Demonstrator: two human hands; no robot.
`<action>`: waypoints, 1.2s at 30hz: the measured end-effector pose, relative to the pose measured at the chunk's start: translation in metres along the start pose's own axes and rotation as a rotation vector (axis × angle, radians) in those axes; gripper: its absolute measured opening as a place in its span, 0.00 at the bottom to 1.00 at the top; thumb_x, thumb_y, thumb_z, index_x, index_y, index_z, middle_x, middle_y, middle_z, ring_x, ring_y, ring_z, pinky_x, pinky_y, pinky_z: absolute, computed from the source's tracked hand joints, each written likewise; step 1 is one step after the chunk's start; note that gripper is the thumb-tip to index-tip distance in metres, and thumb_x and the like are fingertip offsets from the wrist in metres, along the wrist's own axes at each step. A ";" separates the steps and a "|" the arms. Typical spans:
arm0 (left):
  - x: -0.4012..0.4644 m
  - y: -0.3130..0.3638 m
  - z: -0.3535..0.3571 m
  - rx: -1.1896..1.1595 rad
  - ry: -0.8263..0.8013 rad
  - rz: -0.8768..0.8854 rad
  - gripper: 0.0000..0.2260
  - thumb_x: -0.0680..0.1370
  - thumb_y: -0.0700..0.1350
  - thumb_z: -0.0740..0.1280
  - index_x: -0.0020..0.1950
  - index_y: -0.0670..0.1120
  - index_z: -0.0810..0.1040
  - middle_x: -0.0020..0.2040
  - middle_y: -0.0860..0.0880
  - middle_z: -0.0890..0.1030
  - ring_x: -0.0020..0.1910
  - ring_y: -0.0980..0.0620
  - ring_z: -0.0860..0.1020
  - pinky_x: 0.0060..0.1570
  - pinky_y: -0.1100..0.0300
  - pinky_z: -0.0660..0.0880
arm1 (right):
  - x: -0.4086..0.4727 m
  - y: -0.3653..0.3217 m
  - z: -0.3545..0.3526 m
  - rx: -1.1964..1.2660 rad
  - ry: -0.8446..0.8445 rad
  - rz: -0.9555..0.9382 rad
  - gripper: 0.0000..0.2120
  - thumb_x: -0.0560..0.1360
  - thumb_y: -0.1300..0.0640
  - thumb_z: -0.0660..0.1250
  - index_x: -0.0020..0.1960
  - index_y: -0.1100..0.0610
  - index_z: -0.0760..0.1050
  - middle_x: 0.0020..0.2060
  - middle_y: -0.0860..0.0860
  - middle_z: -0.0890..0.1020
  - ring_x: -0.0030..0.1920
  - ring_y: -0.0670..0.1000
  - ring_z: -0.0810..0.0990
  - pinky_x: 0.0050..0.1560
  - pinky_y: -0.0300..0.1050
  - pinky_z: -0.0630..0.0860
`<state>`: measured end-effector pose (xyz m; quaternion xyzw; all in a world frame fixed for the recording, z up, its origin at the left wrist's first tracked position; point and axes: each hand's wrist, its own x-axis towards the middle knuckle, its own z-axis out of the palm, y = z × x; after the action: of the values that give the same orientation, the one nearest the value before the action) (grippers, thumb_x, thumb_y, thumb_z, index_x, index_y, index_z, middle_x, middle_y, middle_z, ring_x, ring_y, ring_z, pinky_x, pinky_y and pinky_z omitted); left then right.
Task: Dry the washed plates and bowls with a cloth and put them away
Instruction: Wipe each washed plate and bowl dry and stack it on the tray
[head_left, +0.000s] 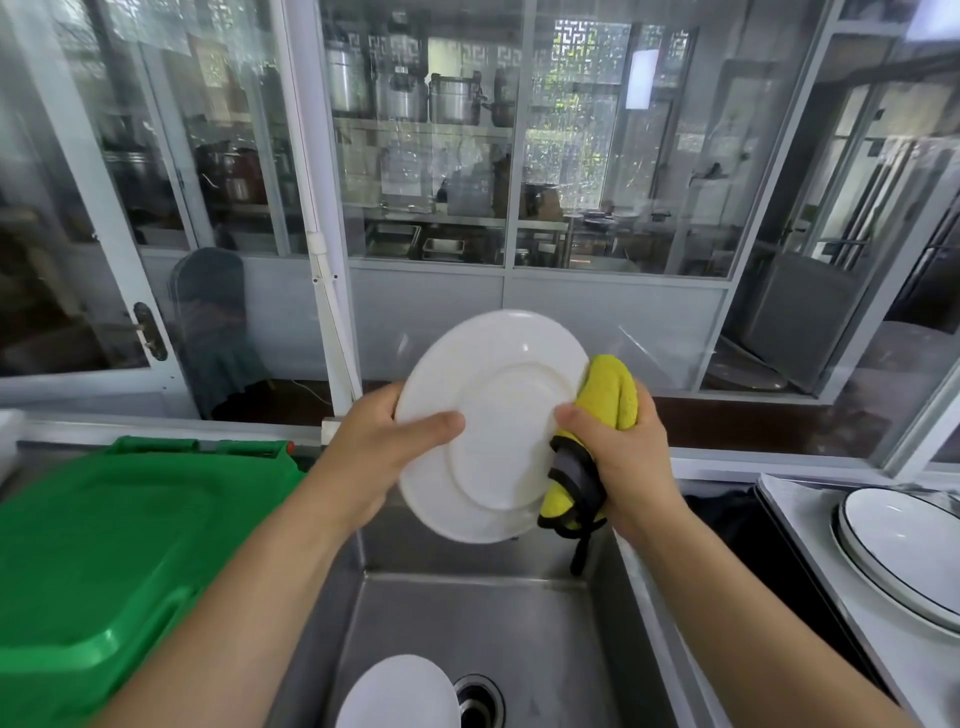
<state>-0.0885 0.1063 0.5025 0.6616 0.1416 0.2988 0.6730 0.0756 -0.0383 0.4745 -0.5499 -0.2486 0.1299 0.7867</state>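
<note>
A white plate (493, 426) is being gripped by the left hand (384, 441) and wiped with a yellow cloth (608, 389) clutched in the right hand (618, 457) — another white dish (400, 693) is waiting in the sink (545, 649), black-rimmed bowls (898, 551) already stacked aside.

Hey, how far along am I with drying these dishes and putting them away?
Looks done: black-rimmed plates sit stacked on the counter to your right, though whether they are dry I cannot tell. In hand: your left hand holds a white plate over the sink, underside towards you, while your right hand presses the yellow cloth to its edge. Left: another white dish waits in the sink.
</note>
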 end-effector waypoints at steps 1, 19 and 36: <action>0.003 0.005 -0.004 0.033 -0.048 -0.033 0.21 0.59 0.50 0.80 0.50 0.50 0.82 0.48 0.48 0.85 0.48 0.47 0.83 0.43 0.54 0.80 | 0.001 -0.005 -0.003 -0.100 -0.043 -0.046 0.24 0.63 0.58 0.79 0.50 0.37 0.75 0.43 0.39 0.83 0.42 0.43 0.83 0.37 0.37 0.79; -0.002 0.012 0.005 0.105 -0.040 0.048 0.10 0.63 0.49 0.75 0.42 0.50 0.84 0.42 0.49 0.86 0.41 0.51 0.84 0.39 0.58 0.79 | 0.014 -0.058 0.014 -0.677 -0.432 -0.441 0.34 0.61 0.56 0.81 0.59 0.34 0.68 0.55 0.41 0.75 0.53 0.34 0.74 0.54 0.27 0.69; -0.011 -0.007 -0.004 -0.174 0.070 -0.091 0.12 0.69 0.48 0.70 0.50 0.47 0.81 0.46 0.46 0.86 0.43 0.49 0.84 0.38 0.58 0.81 | -0.007 -0.025 0.000 -0.449 -0.213 -0.169 0.28 0.65 0.59 0.79 0.55 0.36 0.72 0.49 0.39 0.81 0.49 0.39 0.79 0.48 0.34 0.77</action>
<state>-0.0983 0.1034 0.4926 0.5825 0.1685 0.3020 0.7356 0.0682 -0.0512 0.4963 -0.6712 -0.3975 0.0625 0.6225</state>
